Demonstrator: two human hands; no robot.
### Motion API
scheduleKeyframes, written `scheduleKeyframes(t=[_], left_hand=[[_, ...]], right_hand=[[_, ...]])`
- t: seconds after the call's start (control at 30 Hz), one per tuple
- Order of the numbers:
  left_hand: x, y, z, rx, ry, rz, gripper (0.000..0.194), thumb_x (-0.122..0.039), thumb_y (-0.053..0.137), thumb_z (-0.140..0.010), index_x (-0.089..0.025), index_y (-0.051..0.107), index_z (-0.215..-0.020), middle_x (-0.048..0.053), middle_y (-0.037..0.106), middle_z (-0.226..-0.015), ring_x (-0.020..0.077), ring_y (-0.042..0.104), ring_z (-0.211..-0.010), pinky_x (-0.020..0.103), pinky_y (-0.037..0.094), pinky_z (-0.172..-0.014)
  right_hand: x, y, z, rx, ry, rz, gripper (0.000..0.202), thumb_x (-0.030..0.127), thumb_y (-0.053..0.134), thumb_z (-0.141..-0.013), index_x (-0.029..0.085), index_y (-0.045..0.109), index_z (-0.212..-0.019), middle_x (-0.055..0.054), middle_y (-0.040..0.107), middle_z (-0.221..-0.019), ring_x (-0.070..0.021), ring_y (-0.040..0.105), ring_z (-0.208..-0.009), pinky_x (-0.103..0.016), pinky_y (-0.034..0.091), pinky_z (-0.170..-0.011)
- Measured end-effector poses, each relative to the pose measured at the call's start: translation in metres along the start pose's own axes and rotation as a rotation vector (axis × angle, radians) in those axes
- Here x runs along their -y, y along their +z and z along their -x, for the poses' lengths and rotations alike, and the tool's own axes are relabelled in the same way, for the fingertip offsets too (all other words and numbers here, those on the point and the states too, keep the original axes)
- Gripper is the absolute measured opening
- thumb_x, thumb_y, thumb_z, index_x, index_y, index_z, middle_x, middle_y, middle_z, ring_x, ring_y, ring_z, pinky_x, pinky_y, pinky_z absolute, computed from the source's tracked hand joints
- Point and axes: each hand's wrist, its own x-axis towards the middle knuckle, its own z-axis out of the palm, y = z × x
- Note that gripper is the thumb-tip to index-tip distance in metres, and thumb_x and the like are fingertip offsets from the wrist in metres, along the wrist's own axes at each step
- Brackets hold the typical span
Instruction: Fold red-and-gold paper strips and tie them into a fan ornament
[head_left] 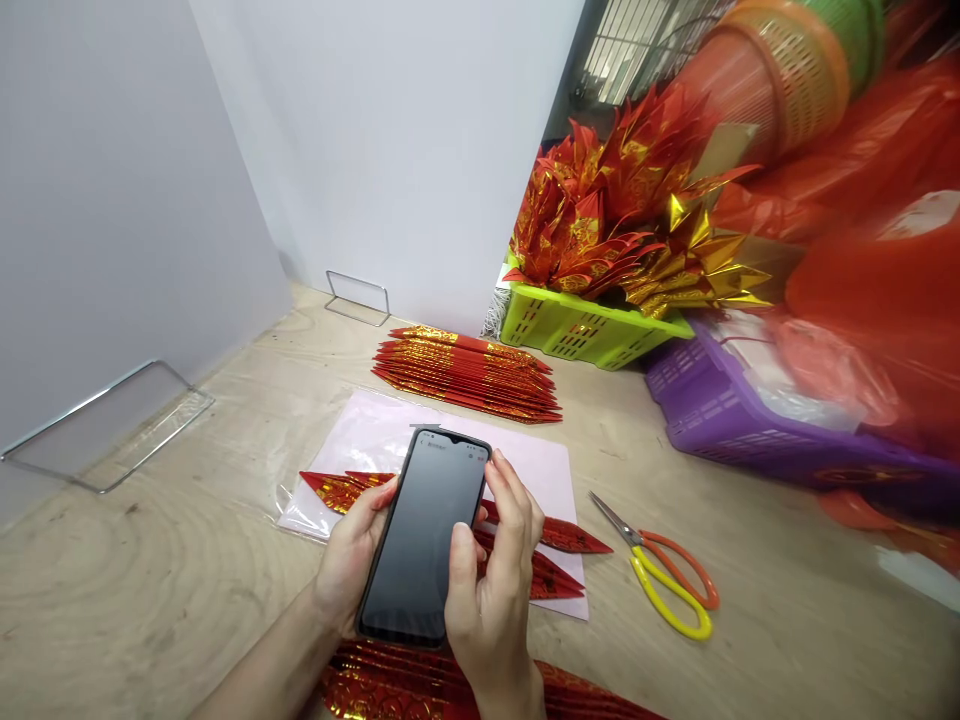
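Note:
A dark-screened phone [427,540] is held upright in my left hand [352,560], whose fingers wrap round behind it and show at its right edge. My right hand [499,580] is at the phone's right side, its fingertips by the upper right corner and its thumb apart from them. Beneath the phone lies a pale pink sheet [551,470] in clear plastic, with red-and-gold pointed folded paper pieces [574,535] on it, partly hidden by my hands. More folded red paper [397,690] lies nearest me, below the phone.
A row of red-and-gold folded papers [465,375] lies behind the sheet. Scissors [652,565] with orange and yellow handles rest at right. Beyond are a green basket [585,328] of folded paper and a purple basket [720,410]. Metal bookend-like frames [109,425] stand by white panels [375,150].

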Motion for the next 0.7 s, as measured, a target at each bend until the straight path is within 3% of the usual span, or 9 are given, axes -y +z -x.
scheduleKeyframes(t=[0.33, 0.53, 0.7], left_hand=[[-0.002, -0.002, 0.001, -0.112, 0.053, -0.099, 0.043, -0.040, 0.067, -0.077, -0.016, 0.070, -0.113, 0.008, 0.077, -0.088, 0.0320, 0.071, -0.094, 0.035, 0.057, -0.081], [-0.001, -0.001, 0.002, -0.024, 0.010, -0.065, 0.044, -0.042, 0.064, -0.077, -0.013, 0.071, -0.110, 0.010, 0.077, -0.089, 0.0332, 0.069, -0.098, 0.037, 0.056, -0.085], [0.001, -0.001, 0.001, 0.029, 0.007, -0.045, 0.040, -0.038, 0.062, -0.079, -0.013, 0.072, -0.109, 0.009, 0.077, -0.089, 0.0324, 0.068, -0.101, 0.037, 0.055, -0.088]], right_hand=[[0.006, 0.001, 0.003, 0.013, -0.056, 0.080, 0.046, 0.022, 0.041, -0.092, 0.019, 0.042, -0.138, -0.018, 0.036, -0.146, -0.0323, 0.037, -0.131, -0.054, 0.041, -0.094], [0.010, 0.002, 0.003, 0.039, -0.066, 0.133, 0.046, 0.021, 0.041, -0.092, 0.018, 0.042, -0.138, -0.017, 0.027, -0.150, -0.0328, 0.031, -0.132, -0.055, 0.033, -0.099], [0.011, 0.001, 0.003, 0.068, -0.064, 0.188, 0.048, 0.022, 0.041, -0.093, 0.022, 0.040, -0.140, -0.017, 0.023, -0.150, -0.0335, 0.032, -0.130, -0.054, 0.034, -0.097]])
